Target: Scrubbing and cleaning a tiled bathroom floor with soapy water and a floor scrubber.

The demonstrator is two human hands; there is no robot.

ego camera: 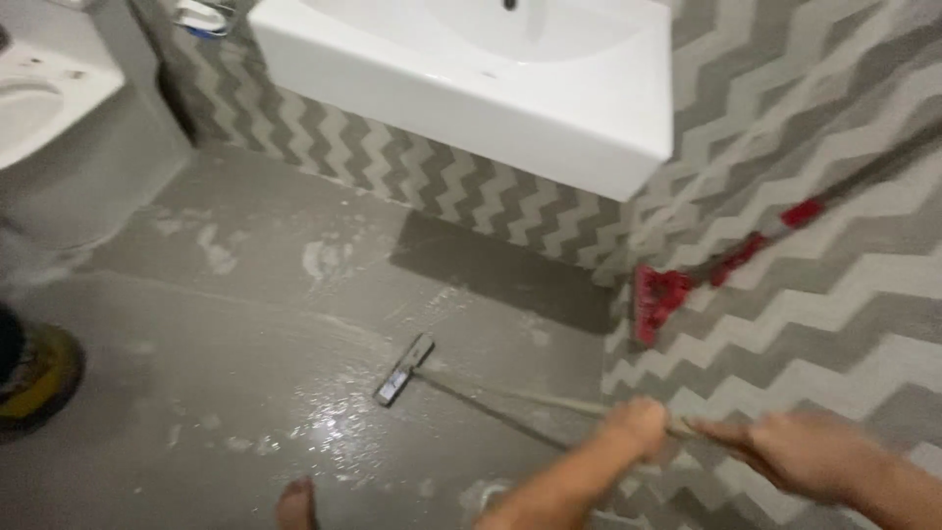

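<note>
I have both hands on the long pale handle of a floor squeegee (510, 395): my left hand (636, 428) is closed around the shaft near the lower middle of the frame, and my right hand (800, 453) grips it further back at the lower right, fingers wrapped along the pole. The squeegee's narrow grey blade head (403, 369) rests on the wet grey concrete floor (245, 324) just left of centre, with a shiny patch of water and pale foamy streaks around and below it. To do this well, I judge the blade should stay flat on the floor, pressed evenly, and move in straight overlapping strokes so no film is left behind; my bare foot (295, 503) at the bottom edge is close to the slick patch, so footing matters.

The white rectangular washbasin (549, 108) at the top centre looks empty as far as I can see. A white toilet bowl (39, 98) sits in the upper left; its contents are hidden. A red-headed broom (659, 299) leans against the grey zigzag-tiled wall (834, 294) at right
</note>
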